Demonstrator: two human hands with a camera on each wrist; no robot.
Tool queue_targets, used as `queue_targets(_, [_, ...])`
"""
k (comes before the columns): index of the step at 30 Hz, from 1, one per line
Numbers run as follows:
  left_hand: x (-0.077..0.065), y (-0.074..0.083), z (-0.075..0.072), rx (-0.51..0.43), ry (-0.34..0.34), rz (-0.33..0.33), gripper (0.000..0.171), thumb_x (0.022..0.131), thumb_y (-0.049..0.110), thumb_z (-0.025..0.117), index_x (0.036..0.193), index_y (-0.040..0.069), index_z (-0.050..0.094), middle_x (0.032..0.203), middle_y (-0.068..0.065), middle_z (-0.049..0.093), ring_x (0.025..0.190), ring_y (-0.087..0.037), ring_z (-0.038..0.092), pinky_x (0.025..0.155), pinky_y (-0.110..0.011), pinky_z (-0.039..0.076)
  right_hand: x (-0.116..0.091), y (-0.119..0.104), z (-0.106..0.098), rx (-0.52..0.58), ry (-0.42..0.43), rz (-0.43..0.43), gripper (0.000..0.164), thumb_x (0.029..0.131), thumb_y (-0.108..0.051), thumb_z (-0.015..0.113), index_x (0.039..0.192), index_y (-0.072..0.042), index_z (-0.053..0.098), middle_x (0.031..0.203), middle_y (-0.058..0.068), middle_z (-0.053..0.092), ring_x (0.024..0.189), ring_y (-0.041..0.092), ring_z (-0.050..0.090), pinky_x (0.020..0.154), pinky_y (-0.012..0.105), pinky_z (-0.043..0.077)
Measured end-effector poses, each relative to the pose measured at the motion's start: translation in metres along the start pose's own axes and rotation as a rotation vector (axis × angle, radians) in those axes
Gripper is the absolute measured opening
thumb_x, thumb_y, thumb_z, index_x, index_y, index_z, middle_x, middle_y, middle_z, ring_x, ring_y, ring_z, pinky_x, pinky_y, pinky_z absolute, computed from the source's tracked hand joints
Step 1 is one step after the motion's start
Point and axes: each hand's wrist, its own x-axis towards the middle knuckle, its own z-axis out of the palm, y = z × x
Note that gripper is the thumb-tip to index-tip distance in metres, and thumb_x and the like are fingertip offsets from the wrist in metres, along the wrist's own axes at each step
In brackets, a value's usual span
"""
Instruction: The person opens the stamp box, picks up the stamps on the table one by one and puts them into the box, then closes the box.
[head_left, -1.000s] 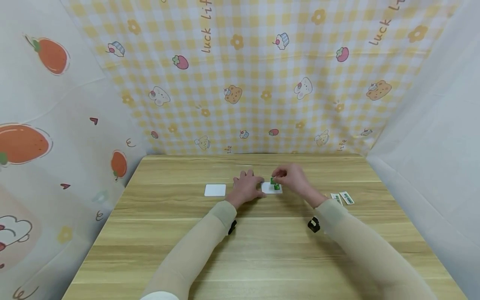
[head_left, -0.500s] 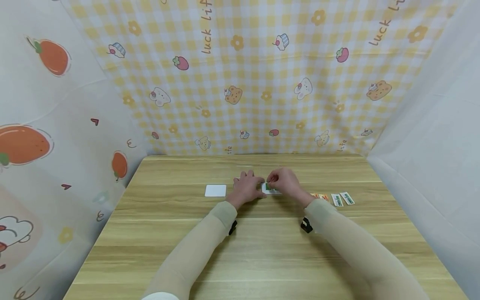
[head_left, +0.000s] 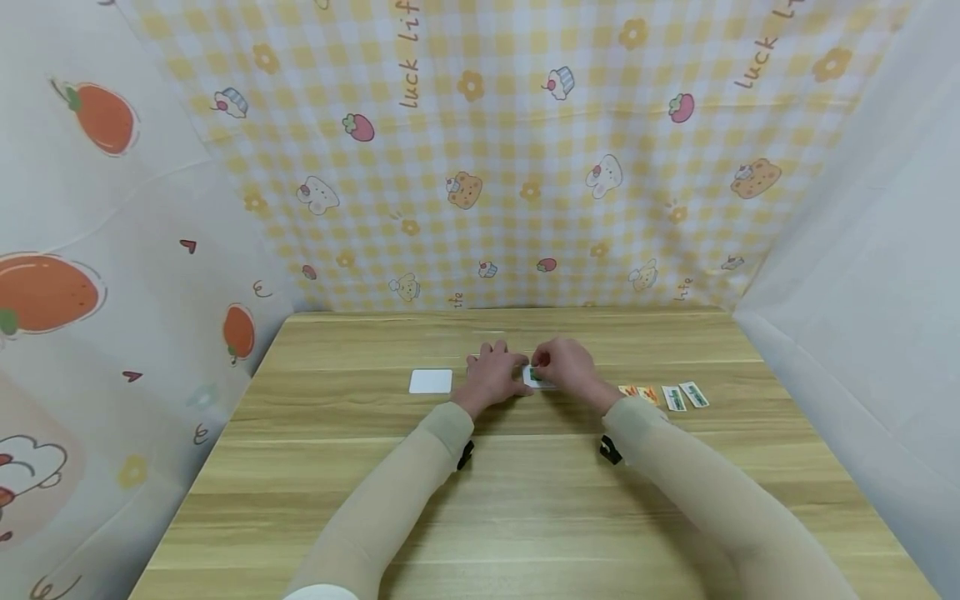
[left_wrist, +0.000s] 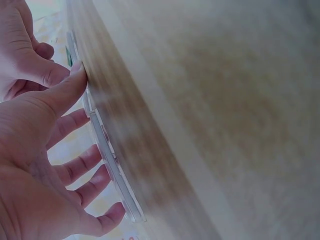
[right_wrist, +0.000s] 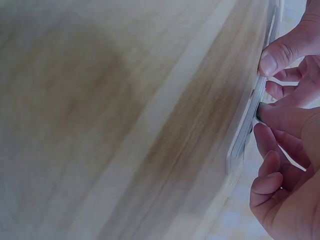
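In the head view a white card point(head_left: 527, 380) lies flat near the back middle of the wooden table. My left hand point(head_left: 491, 375) holds its left end between thumb and index finger, the other fingers spread away from it. At the same card, my right hand point(head_left: 566, 365) pinches a small green-printed piece point(head_left: 536, 373) low over the surface and covers the card's right part. A speck of green shows by the right thumb tip in the right wrist view. Under the left fingers, the left wrist view shows another pale card point(left_wrist: 112, 165) with a clear edge.
A second white card point(head_left: 431, 381) lies left of the left hand. Right of the right hand sit orange-printed pieces point(head_left: 647, 395) and green-and-white pieces point(head_left: 694, 394) in a row. A checked curtain point(head_left: 525, 233) hangs behind the table's back edge.
My right hand has come down and left with the green piece onto the white card, uncovering the orange pieces at the right. The left hand has stayed in place.
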Motion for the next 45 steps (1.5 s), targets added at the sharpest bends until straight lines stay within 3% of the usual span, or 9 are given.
queue_targets(8, [-0.001, 0.0, -0.002, 0.01, 0.003, 0.006, 0.059, 0.084, 0.06, 0.074, 0.136, 0.034, 0.064, 0.125, -0.007, 0.05, 0.111, -0.031, 0.044, 0.092, -0.062, 0.04, -0.001, -0.004, -0.004, -0.031, -0.011, 0.006, 0.004, 0.086, -0.01, 0.079, 0.089, -0.011, 0.076, 0.084, 0.0, 0.069, 0.077, 0.017, 0.059, 0.068, 0.035, 0.049])
queue_targets(19, [0.0, 0.0, -0.002, 0.034, -0.003, 0.012, 0.06, 0.084, 0.06, 0.073, 0.137, 0.031, 0.064, 0.121, -0.006, 0.051, 0.107, -0.03, 0.045, 0.091, -0.062, 0.041, -0.003, -0.007, -0.013, -0.061, 0.044, -0.009, 0.004, 0.087, -0.016, 0.079, 0.089, -0.015, 0.076, 0.085, -0.003, 0.068, 0.073, 0.015, 0.06, 0.062, 0.034, 0.05])
queue_targets(33, [-0.004, -0.001, -0.005, 0.018, 0.0, 0.04, 0.057, 0.086, 0.058, 0.073, 0.134, 0.028, 0.064, 0.119, -0.007, 0.051, 0.107, -0.032, 0.043, 0.09, -0.061, 0.04, -0.014, -0.008, -0.025, -0.084, 0.028, -0.046, 0.009, 0.085, -0.02, 0.082, 0.089, -0.015, 0.075, 0.084, -0.003, 0.067, 0.075, 0.015, 0.06, 0.062, 0.034, 0.049])
queue_targets(45, [-0.008, -0.006, -0.011, -0.06, -0.025, 0.078, 0.078, 0.087, 0.055, 0.075, 0.152, 0.024, 0.046, 0.135, -0.011, 0.05, 0.121, -0.034, 0.044, 0.101, -0.061, 0.035, -0.029, -0.006, -0.044, -0.074, 0.02, -0.081, 0.014, 0.086, -0.018, 0.082, 0.096, -0.01, 0.077, 0.085, -0.003, 0.069, 0.073, 0.014, 0.06, 0.064, 0.033, 0.049])
